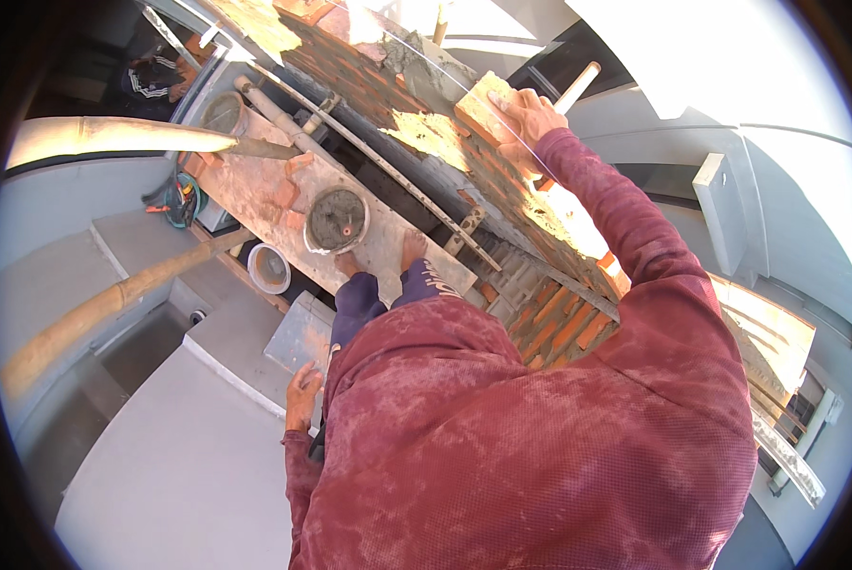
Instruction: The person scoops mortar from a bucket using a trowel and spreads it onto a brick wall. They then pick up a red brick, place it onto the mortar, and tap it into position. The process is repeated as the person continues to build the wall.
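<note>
My right hand (530,119) grips a flat tan brick or block (478,100) on the top of the brick wall (415,135), beside a taut string (426,59) with grey mortar along the wall top. My left hand (302,389) hangs low by my left hip, fingers loosely bent and apart, with nothing visible in it. A round bucket of grey mortar (336,217) stands by my bare feet on a plank platform (255,214), with broken red bricks (287,193) scattered on it.
Bamboo poles (113,304) cross at left. A pipe (293,128) runs along the wall. A white bucket (269,268), grey board (293,332) and tool bag (184,199) lie below the platform. Another person (146,76) shows at upper left. A pale ledge (160,427) lies lower left.
</note>
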{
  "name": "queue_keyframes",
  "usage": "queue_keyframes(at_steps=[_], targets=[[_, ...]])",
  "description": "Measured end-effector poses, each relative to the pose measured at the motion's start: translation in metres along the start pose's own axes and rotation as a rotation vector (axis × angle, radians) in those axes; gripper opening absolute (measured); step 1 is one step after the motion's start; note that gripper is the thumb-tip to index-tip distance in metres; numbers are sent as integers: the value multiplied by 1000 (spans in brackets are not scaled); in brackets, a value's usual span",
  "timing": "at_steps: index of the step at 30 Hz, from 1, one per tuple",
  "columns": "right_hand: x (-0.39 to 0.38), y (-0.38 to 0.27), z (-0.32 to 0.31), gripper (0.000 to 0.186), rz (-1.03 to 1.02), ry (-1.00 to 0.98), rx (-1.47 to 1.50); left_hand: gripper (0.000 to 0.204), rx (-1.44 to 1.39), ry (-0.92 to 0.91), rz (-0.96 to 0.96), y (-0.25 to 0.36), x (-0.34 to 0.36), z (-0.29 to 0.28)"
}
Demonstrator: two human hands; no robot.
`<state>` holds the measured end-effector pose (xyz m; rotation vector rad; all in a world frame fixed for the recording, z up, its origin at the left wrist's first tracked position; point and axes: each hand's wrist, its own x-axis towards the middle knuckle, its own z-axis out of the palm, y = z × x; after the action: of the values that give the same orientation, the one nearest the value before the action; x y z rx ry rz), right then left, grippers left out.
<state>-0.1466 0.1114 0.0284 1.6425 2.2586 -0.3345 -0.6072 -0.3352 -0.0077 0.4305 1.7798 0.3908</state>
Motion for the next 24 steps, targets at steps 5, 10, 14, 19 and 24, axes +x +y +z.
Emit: queue_keyframes(at_steps=[5, 10, 14, 19, 24], targets=[[6, 18, -4, 88, -87, 68, 93, 51, 86, -44, 18, 12, 22, -3], [-9, 19, -57, 49, -167, 822, 327, 59, 17, -176, -24, 29, 35, 9], [-51, -152, -53, 38, -329, 274, 984, 87, 297, -312, -60, -28, 55, 31], [56, -276, 277, 56, -53, -361, 810, 99, 707, -337, -47, -41, 94, 45], [124, -381, 403, 70, 447, -477, 915, 94, 695, -209, -43, -65, 100, 21]])
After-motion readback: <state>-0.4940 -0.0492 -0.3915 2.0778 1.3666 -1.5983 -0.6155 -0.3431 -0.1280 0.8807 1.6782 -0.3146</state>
